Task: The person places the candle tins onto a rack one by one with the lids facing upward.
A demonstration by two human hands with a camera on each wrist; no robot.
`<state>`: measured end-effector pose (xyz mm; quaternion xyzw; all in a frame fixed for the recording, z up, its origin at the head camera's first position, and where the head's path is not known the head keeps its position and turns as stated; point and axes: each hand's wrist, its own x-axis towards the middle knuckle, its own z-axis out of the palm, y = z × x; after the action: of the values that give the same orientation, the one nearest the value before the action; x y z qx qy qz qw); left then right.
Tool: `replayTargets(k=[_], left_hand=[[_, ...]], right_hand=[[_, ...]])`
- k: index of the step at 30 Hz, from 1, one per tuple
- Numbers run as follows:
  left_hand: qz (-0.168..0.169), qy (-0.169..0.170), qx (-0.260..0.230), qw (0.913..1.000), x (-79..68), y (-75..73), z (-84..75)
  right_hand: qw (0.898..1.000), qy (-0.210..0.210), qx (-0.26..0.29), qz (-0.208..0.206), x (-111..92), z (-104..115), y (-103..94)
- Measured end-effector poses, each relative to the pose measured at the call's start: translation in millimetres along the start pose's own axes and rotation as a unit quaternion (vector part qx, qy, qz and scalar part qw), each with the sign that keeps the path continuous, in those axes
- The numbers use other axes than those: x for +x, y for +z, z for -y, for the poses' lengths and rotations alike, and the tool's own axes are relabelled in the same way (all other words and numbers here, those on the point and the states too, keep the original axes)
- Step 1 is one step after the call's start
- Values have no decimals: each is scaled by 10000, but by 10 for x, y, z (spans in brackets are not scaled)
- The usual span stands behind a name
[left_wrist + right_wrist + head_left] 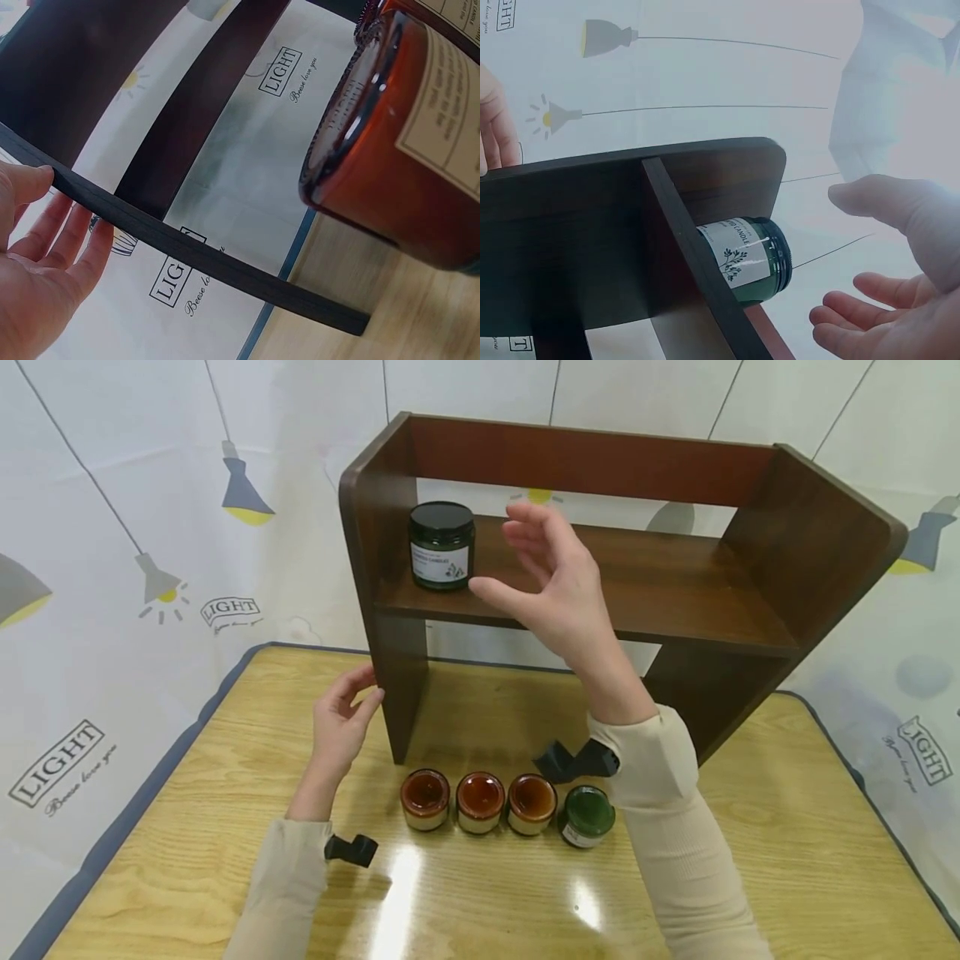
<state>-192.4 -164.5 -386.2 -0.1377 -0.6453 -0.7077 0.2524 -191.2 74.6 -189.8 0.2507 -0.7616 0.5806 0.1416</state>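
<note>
A dark green candle jar (441, 556) with a black lid and a white label stands upright at the left end of the shelf board. My right hand (558, 581) is just right of it, fingers and thumb spread with nothing between them. In the right wrist view the jar (746, 259) lies apart from the fingertips. Down at the left, my left hand (343, 718) touches the outer side of the dark wooden shelf's (401, 685) left panel. The left wrist view has its thumb and fingertips at the panel's edge (187, 244).
Before the shelf, a row on the wooden table (480, 893) holds three amber candle jars (480, 802) and a smaller green one (588, 814). The shelf's right panel (817, 543) rises beyond my right arm. A lamp-printed white cloth (165, 485) hangs behind.
</note>
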Motion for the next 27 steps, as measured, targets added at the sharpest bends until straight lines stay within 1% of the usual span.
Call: replayTargets(k=[5,11,22,27], left_hand=[[1,-6,-53,10000,-7,3,-3],[7,67,-158,9999,-11,2,1],[22,119,-284,9995,-16,-10,11],[17,123,-306,9995,-9,-2,7]], right_hand=[[9998,-190,19,-75,-103,-3,-31],[9990,-440,19,-30,-228,-14,-66],[9983,-412,370,161,-448,-41,-68],[9985,-436,283,195,-567,-38,-89]])
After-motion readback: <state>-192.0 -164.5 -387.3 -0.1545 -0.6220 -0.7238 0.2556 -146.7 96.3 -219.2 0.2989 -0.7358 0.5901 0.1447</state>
